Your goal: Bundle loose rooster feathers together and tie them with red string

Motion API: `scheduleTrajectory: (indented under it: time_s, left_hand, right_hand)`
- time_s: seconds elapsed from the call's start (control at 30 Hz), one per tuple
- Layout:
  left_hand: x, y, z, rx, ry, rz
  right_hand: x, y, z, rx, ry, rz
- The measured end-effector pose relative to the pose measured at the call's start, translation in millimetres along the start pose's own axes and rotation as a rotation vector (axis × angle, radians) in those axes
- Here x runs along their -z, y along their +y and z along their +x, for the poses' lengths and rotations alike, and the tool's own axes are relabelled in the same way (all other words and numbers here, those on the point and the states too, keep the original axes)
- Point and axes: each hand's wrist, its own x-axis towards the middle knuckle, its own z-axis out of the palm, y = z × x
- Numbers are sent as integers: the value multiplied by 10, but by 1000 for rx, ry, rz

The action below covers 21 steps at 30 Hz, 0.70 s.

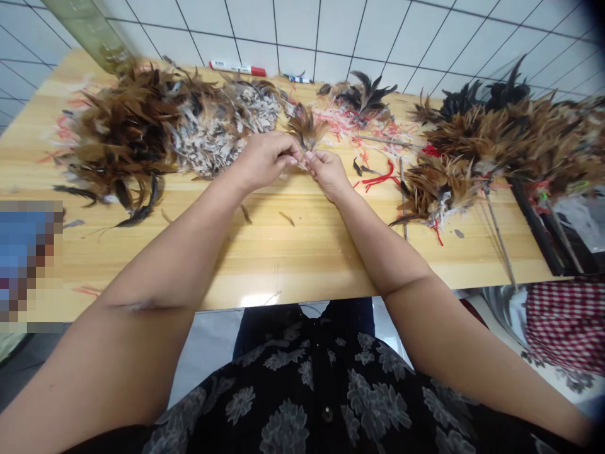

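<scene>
Over the middle of the wooden table, my left hand (274,156) and my right hand (327,171) meet fingertip to fingertip. Both are closed in a pinch at the base of a small brown feather bunch (306,126), whose tips fan out away from me. Whether a thread runs between the fingers is too small to make out. Just left of my left hand lies a pile of grey-white fluffy feathers (208,139), with a larger heap of brown feathers (123,120) beyond it. Red strings (380,179) lie to the right of my right hand.
Feather dusters (510,132) with thin sticks (498,227) crowd the right side, by a black tray (534,227). A red-capped marker (236,67) lies along the tiled wall (302,31). Dark feathers (366,94) rest on tangled red and white string. The wooden table's near edge (293,296) is before me.
</scene>
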Motion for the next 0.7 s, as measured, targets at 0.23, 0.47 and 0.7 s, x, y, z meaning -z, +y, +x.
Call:
scheduleTrajectory:
  time_s: [0.23,0.47,0.7]
  left_hand:
    - [46,-63,8,6,-86,-117]
    - [47,-102,26,-7,-166,-257]
    - [125,-111,33,-12,-280,-323]
  right_hand:
    - [-5,48,9,71,-16,-120]
    - [-13,-1,-4,17,-53,-87]
    - [54,34,19,15,-48,-22]
